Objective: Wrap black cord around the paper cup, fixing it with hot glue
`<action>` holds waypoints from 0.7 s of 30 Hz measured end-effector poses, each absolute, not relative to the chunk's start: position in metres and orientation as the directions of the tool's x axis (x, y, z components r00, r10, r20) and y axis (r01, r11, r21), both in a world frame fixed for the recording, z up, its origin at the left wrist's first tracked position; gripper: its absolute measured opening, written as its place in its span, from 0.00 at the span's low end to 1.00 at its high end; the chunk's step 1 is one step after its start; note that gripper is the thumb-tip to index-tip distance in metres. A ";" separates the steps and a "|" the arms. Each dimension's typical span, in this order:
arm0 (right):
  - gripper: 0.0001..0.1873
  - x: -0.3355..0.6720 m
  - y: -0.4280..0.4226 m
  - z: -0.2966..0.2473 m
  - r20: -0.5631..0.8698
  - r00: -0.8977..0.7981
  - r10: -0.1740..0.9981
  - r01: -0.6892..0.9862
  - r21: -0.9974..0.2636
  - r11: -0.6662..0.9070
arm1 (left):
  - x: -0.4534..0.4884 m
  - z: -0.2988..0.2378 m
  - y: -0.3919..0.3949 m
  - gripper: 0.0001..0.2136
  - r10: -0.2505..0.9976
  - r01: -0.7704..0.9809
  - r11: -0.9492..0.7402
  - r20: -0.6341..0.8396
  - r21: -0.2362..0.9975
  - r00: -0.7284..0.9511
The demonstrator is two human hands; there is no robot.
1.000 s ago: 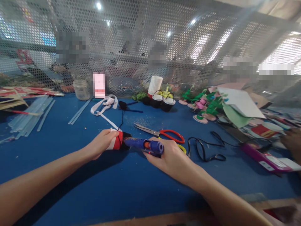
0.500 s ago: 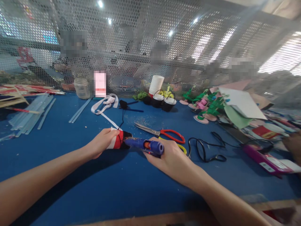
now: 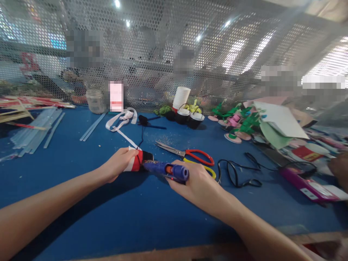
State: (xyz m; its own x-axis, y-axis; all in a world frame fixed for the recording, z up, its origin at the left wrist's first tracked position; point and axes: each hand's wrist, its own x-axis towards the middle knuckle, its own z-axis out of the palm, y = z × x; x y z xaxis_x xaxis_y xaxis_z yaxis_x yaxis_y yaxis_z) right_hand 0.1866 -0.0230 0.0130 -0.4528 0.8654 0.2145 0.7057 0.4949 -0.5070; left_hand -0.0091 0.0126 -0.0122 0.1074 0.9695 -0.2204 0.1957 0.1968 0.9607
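My left hand (image 3: 119, 164) is closed around a paper cup (image 3: 135, 162) banded in white, red and black, held on its side. A white ribbon (image 3: 126, 137) and a black cord (image 3: 142, 137) run from the cup back across the table. In my right hand (image 3: 199, 185) is a blue glue gun (image 3: 167, 170), gripped with its nozzle pointing left at the cup's black band; whether the tip touches cannot be made out. Just behind my right hand lie scissors (image 3: 199, 157) with one red and one yellow handle.
Clear glue sticks (image 3: 36, 130) lie left. Behind stand a plastic jar (image 3: 95, 101), a stack of white cups (image 3: 181, 97) and two small black-and-white buckets (image 3: 196, 119). Right are green paper plants (image 3: 246, 125), a black cable (image 3: 236, 174) and a purple power strip (image 3: 307, 186). Another person's hand (image 3: 341, 168) shows at the edge.
The glue gun's nozzle has dipped slightly toward the near side of the cup, uncovering more of its black band. My left hand and the cup have hardly moved.
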 end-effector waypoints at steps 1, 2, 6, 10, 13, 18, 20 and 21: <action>0.05 0.187 -0.023 0.013 0.216 -0.454 0.864 0.708 -0.502 0.497 | -0.009 -0.013 0.013 0.11 0.971 0.200 0.191 -0.214 0.961 0.103; 0.06 0.186 -0.024 0.013 0.219 -0.452 0.865 0.710 -0.498 0.498 | -0.009 -0.013 0.013 0.11 0.972 0.204 0.188 -0.212 0.961 0.101; 0.05 0.186 -0.024 0.014 0.239 -0.432 0.869 0.713 -0.500 0.492 | -0.009 -0.012 0.013 0.11 0.967 0.209 0.199 -0.226 0.957 0.115; 0.06 0.187 -0.023 0.014 0.210 -0.464 0.860 0.703 -0.504 0.502 | -0.009 -0.012 0.012 0.10 0.969 0.201 0.192 -0.217 0.961 0.113; 0.06 0.187 -0.023 0.013 0.203 -0.468 0.860 0.703 -0.505 0.501 | -0.009 -0.013 0.013 0.10 0.971 0.190 0.197 -0.218 0.962 0.098; 0.05 0.187 -0.023 0.012 0.197 -0.461 0.865 0.705 -0.511 0.492 | -0.010 -0.015 0.013 0.10 0.974 0.212 0.185 -0.208 0.960 0.093; 0.04 0.188 -0.024 0.012 0.179 -0.476 0.861 0.704 -0.509 0.496 | -0.010 -0.015 0.013 0.10 0.973 0.214 0.194 -0.216 0.957 0.083; 0.04 0.188 -0.024 0.012 0.173 -0.478 0.861 0.706 -0.507 0.494 | -0.009 -0.014 0.013 0.10 0.972 0.211 0.202 -0.222 0.956 0.077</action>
State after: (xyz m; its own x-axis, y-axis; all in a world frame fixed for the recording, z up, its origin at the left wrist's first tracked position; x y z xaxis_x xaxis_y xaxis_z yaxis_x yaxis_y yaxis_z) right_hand 0.1877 -0.0236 0.0123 -0.4784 0.8609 0.1730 0.7060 0.4942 -0.5072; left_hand -0.0093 0.0134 -0.0143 0.0765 0.9720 -0.2221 0.2112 0.2019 0.9563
